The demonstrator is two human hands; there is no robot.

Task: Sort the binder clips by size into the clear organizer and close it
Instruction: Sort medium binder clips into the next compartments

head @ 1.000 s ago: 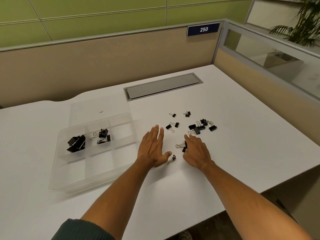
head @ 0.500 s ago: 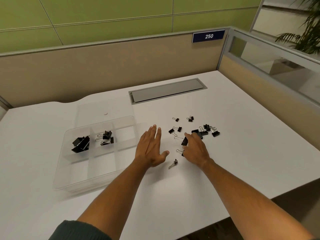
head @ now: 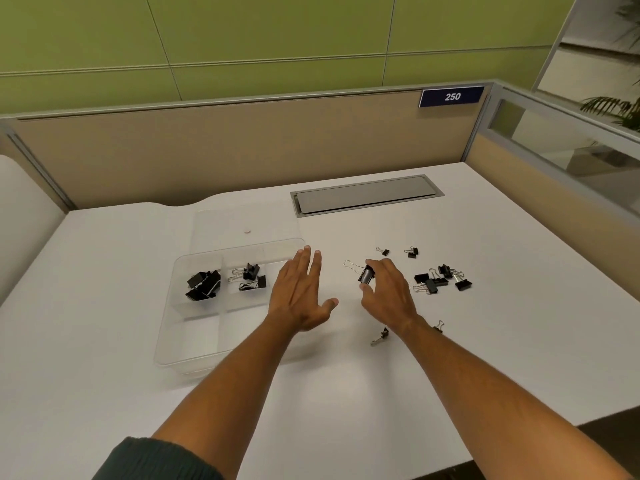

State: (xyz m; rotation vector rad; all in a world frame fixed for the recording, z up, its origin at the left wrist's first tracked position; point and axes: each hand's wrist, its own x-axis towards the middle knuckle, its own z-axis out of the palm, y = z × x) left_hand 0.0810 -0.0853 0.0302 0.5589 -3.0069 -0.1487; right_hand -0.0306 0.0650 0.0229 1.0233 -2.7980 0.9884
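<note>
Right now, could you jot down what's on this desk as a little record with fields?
Surface: white desk
Right hand: lifted off the desk, pinching a black binder clip
Left hand: open, fingers straight, holding nothing, beside the clear organizer
Organizer lid: open
Back-left compartment: large clips
Back-middle compartment: medium clips
Front compartments: no clips visible
Loose pile: clips right of the right hand
Small strays: two behind the hands, two near the right wrist
</note>
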